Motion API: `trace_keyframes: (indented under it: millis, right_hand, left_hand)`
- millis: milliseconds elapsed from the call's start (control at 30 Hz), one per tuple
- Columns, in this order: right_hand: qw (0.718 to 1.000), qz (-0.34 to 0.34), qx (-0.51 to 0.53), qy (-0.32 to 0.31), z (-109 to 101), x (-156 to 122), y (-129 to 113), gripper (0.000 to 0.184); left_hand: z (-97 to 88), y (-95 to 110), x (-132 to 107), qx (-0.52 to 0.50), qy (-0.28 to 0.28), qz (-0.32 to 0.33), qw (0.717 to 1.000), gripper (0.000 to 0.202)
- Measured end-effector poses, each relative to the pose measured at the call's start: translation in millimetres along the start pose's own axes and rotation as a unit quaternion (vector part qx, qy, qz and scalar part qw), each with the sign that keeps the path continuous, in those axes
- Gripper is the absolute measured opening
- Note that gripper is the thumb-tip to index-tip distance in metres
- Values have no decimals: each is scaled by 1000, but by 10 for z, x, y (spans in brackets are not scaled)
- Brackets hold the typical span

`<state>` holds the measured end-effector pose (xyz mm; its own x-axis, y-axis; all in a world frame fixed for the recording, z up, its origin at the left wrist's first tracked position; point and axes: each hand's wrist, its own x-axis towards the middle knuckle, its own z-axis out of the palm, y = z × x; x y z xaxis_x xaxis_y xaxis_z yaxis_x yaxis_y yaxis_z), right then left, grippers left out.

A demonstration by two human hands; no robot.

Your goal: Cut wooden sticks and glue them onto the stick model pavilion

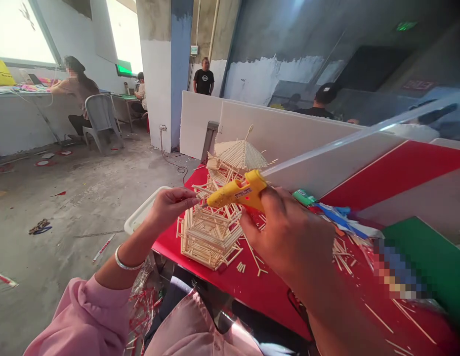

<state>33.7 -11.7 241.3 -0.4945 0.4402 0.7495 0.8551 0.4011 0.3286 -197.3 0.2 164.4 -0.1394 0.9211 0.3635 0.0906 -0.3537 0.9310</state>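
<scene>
My right hand point(289, 227) grips a yellow glue gun point(239, 193) by its handle, with a long clear glue stick point(348, 133) running out of its back. The gun's nozzle points left, close to the fingertips of my left hand point(173, 205). Those fingers are pinched together above the left side of a model made of thin wooden sticks; what they hold is too small to make out. This stick model point(207, 232) has a many-sided tiered base and, behind the gun, a pointed roof point(242, 154). Part of its middle is hidden by the gun.
The model stands on a red table point(265, 291) with loose sticks point(343, 257) scattered at right. A green board point(430, 247) and blue-and-white items point(343, 220) lie there too. White panels point(274, 133) rise behind. A pale tray point(143, 210) is left; several people are farther off.
</scene>
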Motion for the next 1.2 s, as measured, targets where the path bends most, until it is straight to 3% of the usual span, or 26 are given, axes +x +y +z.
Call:
trace_keyframes:
  millis: [167,867,1067,1200]
  right_hand:
    - [999,-10,-12,-34,36,46,-95,26]
    - [999,-13,-8,-34,55,50,-51,25]
    - [998,46,-42,5,-106,-146,210,32]
    - [991,132,-17,6,-214,-359,470,30]
  left_hand:
    - [15,-44,9,-12,-7,-2,1000,12]
    - [25,26,-28,-6,11,9,1000,10]
    - [59,282,-407,39,60,101,992,7]
    - [252,362,-718,82,28,150,985,8]
